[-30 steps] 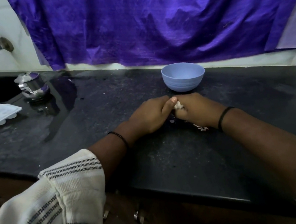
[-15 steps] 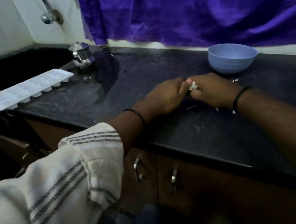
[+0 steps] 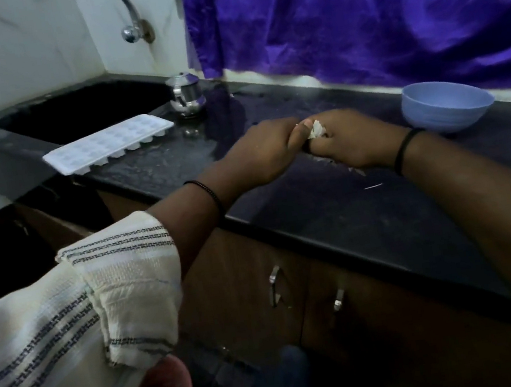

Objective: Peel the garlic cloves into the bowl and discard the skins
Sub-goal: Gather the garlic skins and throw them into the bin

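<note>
1. Head view: I have both hands together over the black bench [image 3: 333, 214], just past the frame's centre toward 1 o'clock. The left hand [image 3: 261, 152] and right hand [image 3: 355, 138] meet knuckle to knuckle, with a garlic clove [image 3: 316, 129] showing white between them.
2. Grip state: the right hand's fingers curl round the clove; the left thumb presses on its papery top while the other left fingers curl in beside it. I judge both hands are grasping the same clove.
3. Step in hand: I read this as the peel itself, skin being worked loose, clove not yet bare.
4. The light blue bowl [image 3: 448, 106] stands on the bench at 3 o'clock from the hands, near but apart. I cannot see into it.
5. Loose skin scraps [image 3: 357, 172] lie on the bench under the right wrist, at 5 o'clock from the clove.
6. Next move, as I judge it: strip off the remaining skin, carry the clove right to the bowl, then gather the scraps for discarding.
7. At 9 to 10 o'clock lie a white ice cube tray [image 3: 109, 143], a small steel pot [image 3: 185, 95] and the dark sink [image 3: 82, 111].
</note>
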